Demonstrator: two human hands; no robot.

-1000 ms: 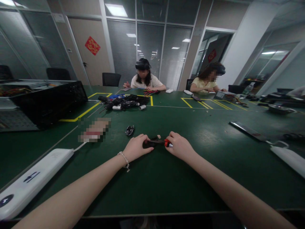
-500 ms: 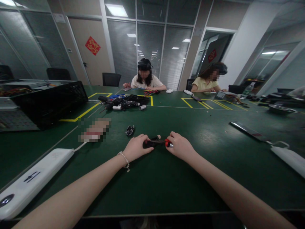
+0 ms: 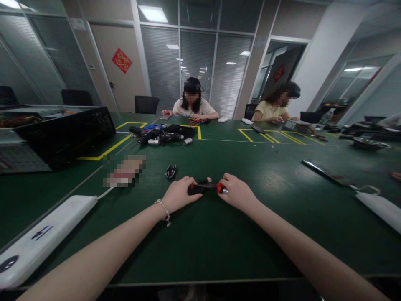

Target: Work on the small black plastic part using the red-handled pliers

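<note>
My left hand, with a bracelet at the wrist, grips a small dark part low over the green table. To its right, my right hand is closed on a tool with a red and silver handle. The tool's dark front end reaches left to the dark part. A small pale piece shows just behind them. Another small black and silver part lies on the table, behind and left of my left hand.
A white power bank lies left, cabled to a blurred flat object. Behind are a black computer case and a pile of dark parts. A phone lies right. Two people sit across the table.
My hands and what they hold look unmoved. The two people opposite have shifted their heads and hands slightly. Something reddish has appeared at the right edge.
</note>
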